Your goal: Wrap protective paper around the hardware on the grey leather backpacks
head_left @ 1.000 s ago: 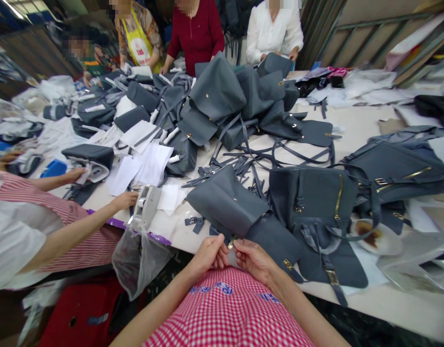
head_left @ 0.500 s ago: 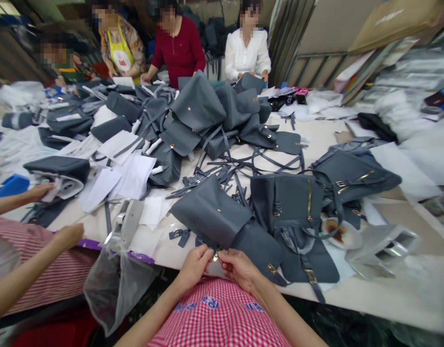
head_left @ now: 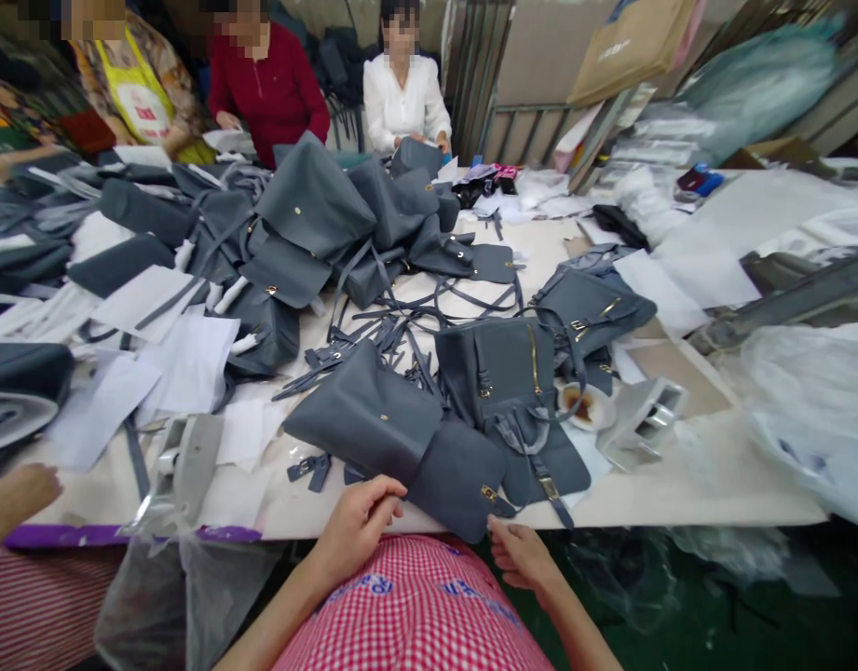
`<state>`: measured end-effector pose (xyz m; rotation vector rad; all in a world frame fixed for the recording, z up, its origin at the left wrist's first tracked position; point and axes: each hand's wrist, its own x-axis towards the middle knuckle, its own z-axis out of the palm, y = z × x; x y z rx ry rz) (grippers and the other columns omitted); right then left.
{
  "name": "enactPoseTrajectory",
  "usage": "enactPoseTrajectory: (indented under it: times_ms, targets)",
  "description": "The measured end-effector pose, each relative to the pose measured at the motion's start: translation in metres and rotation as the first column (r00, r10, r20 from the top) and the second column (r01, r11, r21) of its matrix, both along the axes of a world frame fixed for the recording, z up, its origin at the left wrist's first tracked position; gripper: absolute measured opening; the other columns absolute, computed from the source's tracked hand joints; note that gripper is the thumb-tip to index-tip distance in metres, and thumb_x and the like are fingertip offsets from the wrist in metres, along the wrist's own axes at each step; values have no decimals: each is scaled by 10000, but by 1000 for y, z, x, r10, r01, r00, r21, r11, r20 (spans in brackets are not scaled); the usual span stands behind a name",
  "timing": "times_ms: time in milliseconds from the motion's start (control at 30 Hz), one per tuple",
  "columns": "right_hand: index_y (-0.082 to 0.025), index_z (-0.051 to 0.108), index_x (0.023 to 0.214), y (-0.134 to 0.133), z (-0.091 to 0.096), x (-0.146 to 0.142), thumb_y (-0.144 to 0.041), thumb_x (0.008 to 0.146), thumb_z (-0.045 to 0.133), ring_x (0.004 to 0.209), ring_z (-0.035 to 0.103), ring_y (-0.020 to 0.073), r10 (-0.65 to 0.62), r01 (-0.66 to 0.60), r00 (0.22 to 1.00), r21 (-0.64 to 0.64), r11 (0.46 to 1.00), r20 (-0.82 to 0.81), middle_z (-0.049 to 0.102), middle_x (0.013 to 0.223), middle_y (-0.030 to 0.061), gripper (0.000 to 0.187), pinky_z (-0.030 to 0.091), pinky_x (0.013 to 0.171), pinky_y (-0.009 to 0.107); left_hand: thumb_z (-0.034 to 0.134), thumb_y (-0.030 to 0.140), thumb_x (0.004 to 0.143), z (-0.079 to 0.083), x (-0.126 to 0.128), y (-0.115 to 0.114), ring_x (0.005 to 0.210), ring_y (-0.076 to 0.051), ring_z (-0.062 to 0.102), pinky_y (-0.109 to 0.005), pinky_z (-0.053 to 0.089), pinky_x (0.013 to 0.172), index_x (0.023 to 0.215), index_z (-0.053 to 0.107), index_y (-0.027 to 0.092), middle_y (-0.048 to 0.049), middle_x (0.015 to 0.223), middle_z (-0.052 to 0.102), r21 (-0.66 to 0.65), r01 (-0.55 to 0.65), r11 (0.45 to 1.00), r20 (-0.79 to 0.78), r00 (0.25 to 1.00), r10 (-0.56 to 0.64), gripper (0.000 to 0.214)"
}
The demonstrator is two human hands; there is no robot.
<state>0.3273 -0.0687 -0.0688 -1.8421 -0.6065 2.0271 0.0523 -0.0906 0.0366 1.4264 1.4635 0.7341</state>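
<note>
A dark grey leather-like bag [head_left: 365, 401] lies on its side at the table edge before me, its flap [head_left: 456, 471] spread towards me. The flap carries a gold clasp [head_left: 489, 494] and a short strap. My left hand [head_left: 362, 522] is closed, fingers curled and pressed together at the bag's near edge; whatever they hold, if anything, is hidden. By the flap's lower right corner, my right hand [head_left: 521, 554] is closed too, its fingertips at the flap's edge. I cannot make out what is in them. Small strap pieces with buckles [head_left: 309, 471] lie left of the bag.
Another grey bag with gold zips [head_left: 498, 363] lies to the right, near a stained bowl [head_left: 588, 407] and a tape dispenser [head_left: 642, 424]. A second dispenser [head_left: 183, 466] stands left, above a hanging plastic bag. More bags [head_left: 317, 205] are heaped behind. A co-worker's hand [head_left: 23, 494] is far left.
My hands have come apart, the right one moving to the flap's corner. The small metal piece between them no longer shows. The view has swung right.
</note>
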Motion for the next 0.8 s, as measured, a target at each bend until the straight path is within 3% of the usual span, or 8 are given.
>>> enactPoseTrajectory:
  times_ms: [200, 300, 367, 433, 500, 600, 700, 800]
  targets:
    - [-205, 620, 715, -10, -9, -21, -441, 613, 778, 526, 606, 166, -140, 122, 982, 146, 982, 123, 619, 594, 5, 302, 477, 480, 267, 430, 265, 917, 19, 3, 11, 732, -160, 623, -278, 484, 738, 939, 656, 186, -58, 811, 690, 193, 85, 977, -87, 994, -69, 240]
    - [-224, 669, 791, -2, 4, -28, -357, 598, 783, 728, 651, 225, -198, 143, 968, 309, 940, 155, 688, 758, 37, 260, 533, 619, 318, 437, 276, 916, 27, 8, 19, 743, -164, 620, -283, 490, 758, 929, 666, 191, -57, 820, 692, 181, 124, 976, -114, 988, -104, 245]
    - [-243, 704, 849, 1, 19, -31, -322, 623, 772, 869, 644, 252, -186, 89, 967, 452, 887, 175, 713, 881, 49, 250, 528, 774, 337, 442, 295, 918, 29, 14, 23, 762, -164, 622, -281, 490, 777, 903, 672, 192, -51, 826, 692, 122, 124, 985, -104, 988, -111, 252]
    - [-256, 715, 978, 2, 33, -37, -315, 709, 712, 977, 628, 273, -112, -78, 960, 628, 774, 258, 711, 1010, 66, 275, 481, 910, 367, 479, 312, 900, 27, 23, 26, 791, -169, 625, -278, 495, 772, 952, 669, 188, -55, 882, 692, 59, 94, 994, -73, 993, -90, 232]
    - [-258, 663, 1159, 3, 44, -48, -297, 813, 597, 1034, 619, 284, -27, -305, 918, 747, 591, 396, 684, 1112, 89, 354, 461, 954, 404, 560, 318, 846, 22, 32, 28, 833, -179, 623, -276, 504, 746, 1102, 629, 183, -72, 994, 680, 10, 53, 999, -47, 998, -52, 297]
    - [-237, 535, 1341, 7, 49, -66, -252, 879, 462, 1039, 624, 288, 63, -521, 841, 774, 359, 537, 649, 1162, 127, 468, 508, 898, 423, 645, 279, 757, 12, 41, 33, 922, -203, 609, -301, 507, 786, 1270, 526, 178, -102, 1151, 635, 3, 53, 999, -44, 998, -53, 537]
    - [-193, 508, 1361, 12, 47, -77, -231, 905, 391, 981, 641, 289, 111, -599, 800, 773, 208, 590, 655, 1092, 158, 472, 545, 828, 423, 605, 252, 767, 2, 43, 41, 912, -197, 611, -308, 492, 801, 1281, 491, 180, -90, 1124, 643, -23, 88, 996, -14, 996, -89, 531]
    - [-170, 551, 1300, 16, 45, -84, -162, 910, 335, 920, 646, 263, 157, -659, 750, 746, 97, 643, 664, 1012, 152, 446, 544, 806, 391, 540, 320, 826, -6, 41, 52, 753, -169, 603, -282, 470, 700, 1145, 508, 182, -23, 879, 654, -126, 26, 992, 27, 999, -23, 349]
